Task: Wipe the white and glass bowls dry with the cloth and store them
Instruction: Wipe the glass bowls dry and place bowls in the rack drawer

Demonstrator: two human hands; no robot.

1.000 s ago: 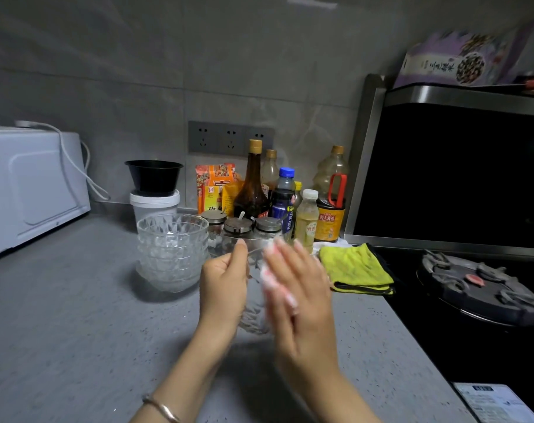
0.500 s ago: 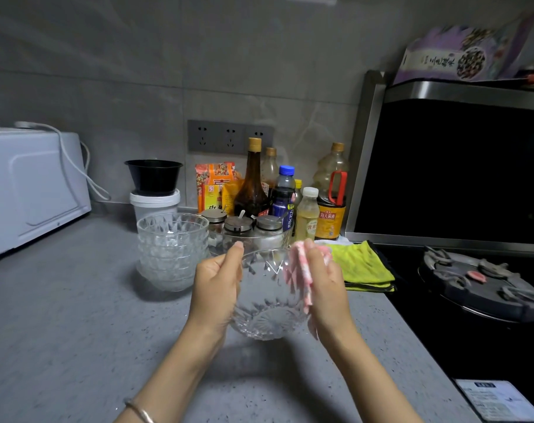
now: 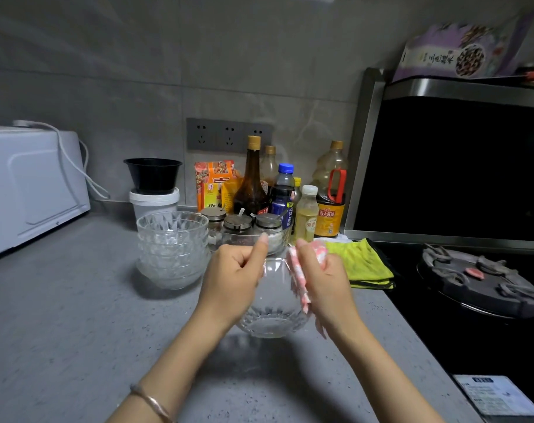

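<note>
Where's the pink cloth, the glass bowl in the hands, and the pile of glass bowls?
pink cloth [image 3: 299,279]: head view, its striped fold by the rim.
glass bowl [image 3: 271,319]: head view, its patterned lower wall.
pile of glass bowls [image 3: 172,251]: head view, the front wall, midway up.

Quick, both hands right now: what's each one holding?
Left hand: grips the glass bowl.
Right hand: holds the pink cloth.

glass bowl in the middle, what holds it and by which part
The left hand grips the glass bowl by its left rim; the right hand pinches a pink-and-white cloth against the right rim.
</note>
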